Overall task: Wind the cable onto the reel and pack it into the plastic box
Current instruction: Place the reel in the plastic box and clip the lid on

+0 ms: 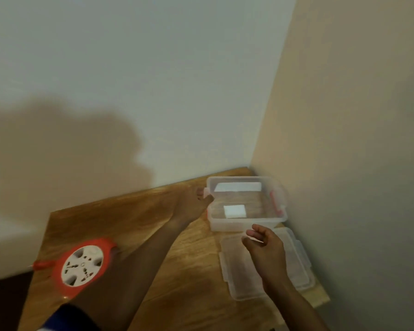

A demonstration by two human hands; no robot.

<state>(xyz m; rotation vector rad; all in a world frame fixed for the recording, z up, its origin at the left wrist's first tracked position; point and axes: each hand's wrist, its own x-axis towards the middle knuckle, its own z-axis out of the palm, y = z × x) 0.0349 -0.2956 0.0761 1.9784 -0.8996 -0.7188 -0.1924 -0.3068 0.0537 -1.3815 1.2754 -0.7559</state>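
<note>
Reel [83, 266]: 1; box [246, 220]: 1

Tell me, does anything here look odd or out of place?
Slightly. The reel sits at the table's near left edge, its rim seeming to overhang. The box already holds a small white block, where the reel is meant to go. Its lid lies off beside it.

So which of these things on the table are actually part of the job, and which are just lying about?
Part of the job:
- reel
- plastic box
- lid
- left hand, at the box's side

Lying about:
- white block, inside the box
- table
</note>
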